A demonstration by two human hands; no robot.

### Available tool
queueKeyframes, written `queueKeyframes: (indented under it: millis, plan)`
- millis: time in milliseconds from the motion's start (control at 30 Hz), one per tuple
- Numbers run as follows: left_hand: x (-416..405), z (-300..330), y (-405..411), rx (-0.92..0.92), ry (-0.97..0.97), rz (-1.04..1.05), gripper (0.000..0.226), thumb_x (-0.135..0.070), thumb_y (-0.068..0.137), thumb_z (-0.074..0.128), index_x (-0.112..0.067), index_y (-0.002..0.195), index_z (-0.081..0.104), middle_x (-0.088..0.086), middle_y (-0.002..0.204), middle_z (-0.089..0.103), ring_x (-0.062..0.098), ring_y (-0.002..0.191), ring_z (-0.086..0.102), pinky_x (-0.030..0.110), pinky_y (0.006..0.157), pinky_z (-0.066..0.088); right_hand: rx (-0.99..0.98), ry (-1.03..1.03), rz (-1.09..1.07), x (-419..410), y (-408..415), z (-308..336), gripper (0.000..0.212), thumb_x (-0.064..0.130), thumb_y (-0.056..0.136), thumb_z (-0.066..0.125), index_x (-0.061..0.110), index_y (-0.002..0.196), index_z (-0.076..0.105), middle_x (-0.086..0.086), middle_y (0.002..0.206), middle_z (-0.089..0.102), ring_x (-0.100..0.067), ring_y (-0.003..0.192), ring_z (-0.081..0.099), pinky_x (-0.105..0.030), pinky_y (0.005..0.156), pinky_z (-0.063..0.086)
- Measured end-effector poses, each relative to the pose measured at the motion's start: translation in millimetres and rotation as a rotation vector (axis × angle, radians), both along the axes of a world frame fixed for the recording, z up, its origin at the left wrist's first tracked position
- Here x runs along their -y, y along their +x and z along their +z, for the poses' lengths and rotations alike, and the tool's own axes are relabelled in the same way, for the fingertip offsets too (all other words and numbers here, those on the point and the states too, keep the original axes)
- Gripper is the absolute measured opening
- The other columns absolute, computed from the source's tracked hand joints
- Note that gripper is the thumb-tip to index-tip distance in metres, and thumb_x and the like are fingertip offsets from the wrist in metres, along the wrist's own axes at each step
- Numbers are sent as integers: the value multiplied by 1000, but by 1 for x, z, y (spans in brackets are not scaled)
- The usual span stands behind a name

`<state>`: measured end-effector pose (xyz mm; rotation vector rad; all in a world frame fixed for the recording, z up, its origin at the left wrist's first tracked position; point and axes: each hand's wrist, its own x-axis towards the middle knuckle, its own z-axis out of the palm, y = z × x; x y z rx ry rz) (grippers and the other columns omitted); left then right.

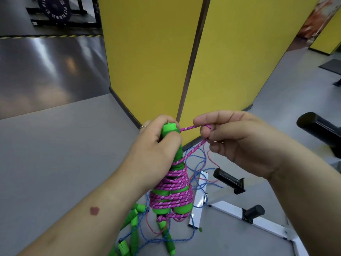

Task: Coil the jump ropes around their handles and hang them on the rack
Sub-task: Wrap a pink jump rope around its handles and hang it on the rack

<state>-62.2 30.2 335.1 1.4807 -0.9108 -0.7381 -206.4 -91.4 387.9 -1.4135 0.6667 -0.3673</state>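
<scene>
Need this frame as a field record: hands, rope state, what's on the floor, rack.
left hand: left hand grips the top of the green handles
right hand: right hand pinches the pink rope in a short loop beside the handle tops
rope state: many turns coiled around the handles' lower part; free end not yet secured
floor: loose blue ropes and more green-handled ropes, tangled
rack: white frame with black pegs, nothing hung on the visible pegs
task stage: coiling, not hung yet
</scene>
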Motion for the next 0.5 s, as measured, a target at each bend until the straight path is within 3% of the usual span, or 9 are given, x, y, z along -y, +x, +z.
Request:
queueKeyframes:
  millis: [67,167,333,500]
  plan:
    - [13,-1,-4,-8,-2,-7,15,-39,78,52,-25,82,55,7,89,46,19,69,46,37,63,37,-23,-14,-19,9,-6,3,43,-15,89,46,10,88,80,-5,73,68,-12,64,55,-26,61,41]
    - [41,-3,-15,-30,6,2,28,-53,74,62,-27,79,54,6,87,47,22,72,46,38,67,37,-47,-32,-78,23,-18,7,36,-13,90,48,7,92,78,-6,74,69,-12,62,58,-24,61,48]
    - [93,-11,-40,-115,54,-96,6,-29,91,61,-31,91,56,-5,65,48,16,59,43,33,58,32,-104,-184,-228,51,-45,9,23,-9,89,58,5,96,76,-16,85,67,-22,75,55,-27,68,48]
    - [142,-10,-65,-86,128,-141,26,-39,86,62,-33,107,49,1,83,57,19,68,51,33,63,37,-245,-454,-332,82,-74,6,19,5,90,65,18,95,79,-5,83,76,-20,80,63,-35,76,55]
